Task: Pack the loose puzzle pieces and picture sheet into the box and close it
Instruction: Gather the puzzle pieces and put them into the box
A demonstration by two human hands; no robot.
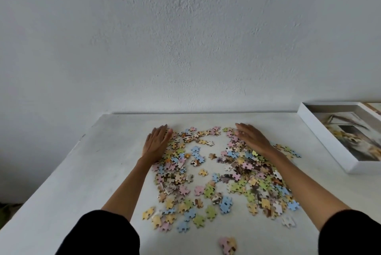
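Currently, both hands lie flat and grip nothing. The left hand [157,143] stands on its outer edge, fingers straight and held together, and presses against the far left border of the puzzle pieces [253,174]. The right hand [252,138] is palm down with the fingers extended and rests on pieces at the far right of the spread. No piece is pinched or lifted by either hand.

The puzzle pieces lie loose on the white table [82,172], between the two forearms, in pastel pink, blue, green and yellow mixed with brown. They are densest along each arm and thinner in the middle. A small clump [227,244] lies apart at the near edge of the view.

The box [327,138] sits on the table to the right of the spread, well apart from the right hand, open and lidless, with white walls. A printed picture [354,137] shows inside it. Whether this is a loose sheet or the box's own print cannot be told. The print is blurred, and no lettering or brand is legible on it.

Both black sleeves [103,234] are pushed up above the forearms. A plain white wall [185,38] stands behind the table.
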